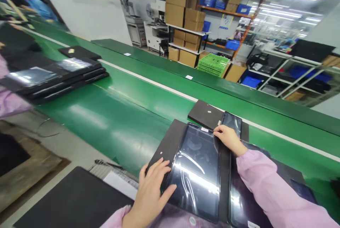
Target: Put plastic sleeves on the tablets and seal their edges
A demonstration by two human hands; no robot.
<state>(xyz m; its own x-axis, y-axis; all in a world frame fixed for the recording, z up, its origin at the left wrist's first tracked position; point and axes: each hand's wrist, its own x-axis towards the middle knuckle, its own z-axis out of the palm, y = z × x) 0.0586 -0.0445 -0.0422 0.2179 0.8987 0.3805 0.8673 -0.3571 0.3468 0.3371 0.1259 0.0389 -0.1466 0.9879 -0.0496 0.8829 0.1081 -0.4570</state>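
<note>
A glossy tablet-sized screen panel lies on a black foam tray in front of me, with a small white label near its top edge. My left hand rests with fingers spread on the tray and the panel's left edge. At the panel's top right corner, my right hand pinches a corner of its clear protective film. Under my right forearm lies a second dark panel, partly covered by the sleeve. Just beyond the right hand is a smaller dark screen on black foam.
A green conveyor belt with a white line runs across the view. Black foam trays with shiny panels are stacked at left, near another person's pink sleeve. A black board lies at lower left. Cartons and shelving stand behind.
</note>
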